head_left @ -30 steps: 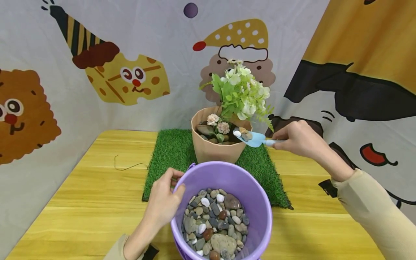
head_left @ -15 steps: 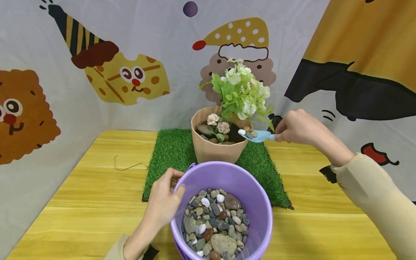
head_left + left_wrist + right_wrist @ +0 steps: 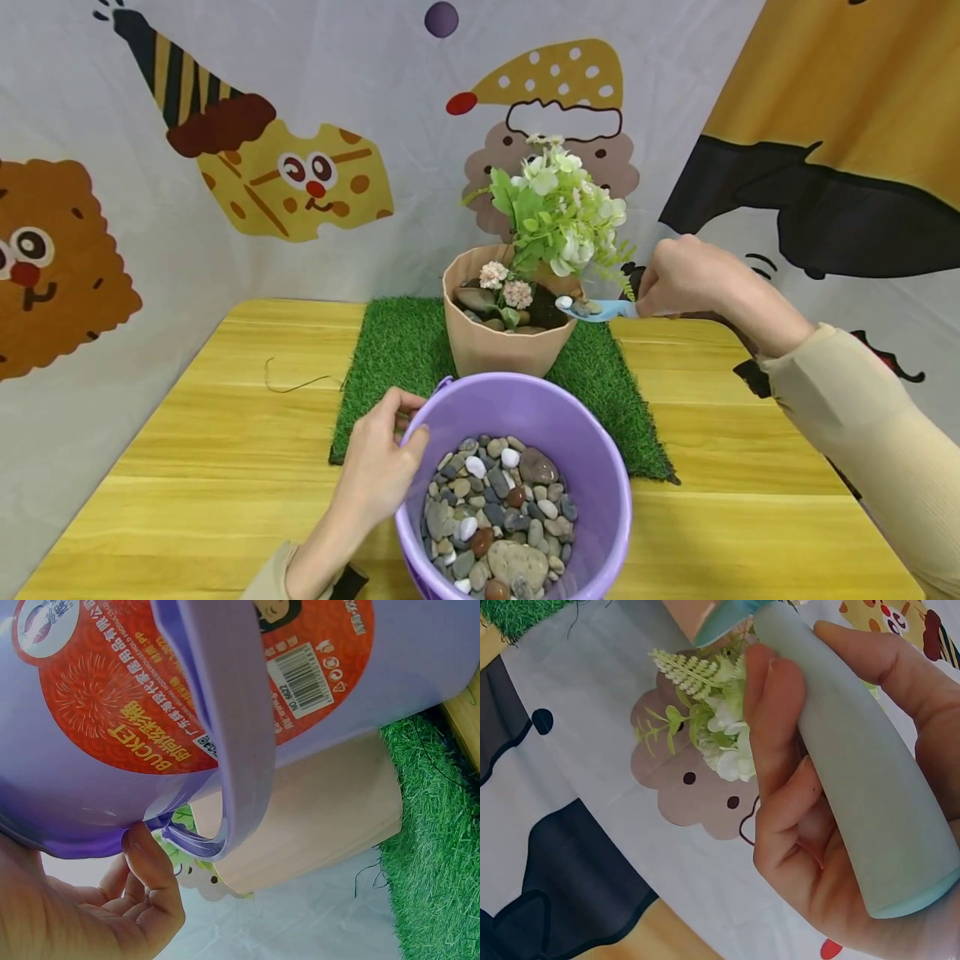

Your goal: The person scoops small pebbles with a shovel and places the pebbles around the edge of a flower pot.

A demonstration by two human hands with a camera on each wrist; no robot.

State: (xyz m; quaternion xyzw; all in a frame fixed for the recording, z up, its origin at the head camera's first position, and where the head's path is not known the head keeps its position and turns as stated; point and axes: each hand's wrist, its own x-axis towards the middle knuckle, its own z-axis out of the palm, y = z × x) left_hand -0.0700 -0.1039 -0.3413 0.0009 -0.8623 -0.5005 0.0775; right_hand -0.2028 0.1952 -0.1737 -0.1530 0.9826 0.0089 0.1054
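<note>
A purple bucket with pebbles in its bottom stands in front. My left hand grips its left rim, thumb over the edge and fingers outside; the left wrist view shows the hand at the rim near the handle. My right hand holds a light blue garden trowel by its handle, fingers curled round it in the right wrist view. Several small stones lie on the blade. The blade is over the right rim of a peach flowerpot holding dark soil, larger stones and flowers.
White and green flowers rise from the pot, close to the trowel. A green grass mat lies under the pot on the wooden table. A thin dark strand lies to the left. A printed cloth hangs behind.
My right hand has risen and moved slightly right, drawing the trowel back toward the pot's right rim and levelling it. The stones stay on its blade. My left hand stays on the bucket.
</note>
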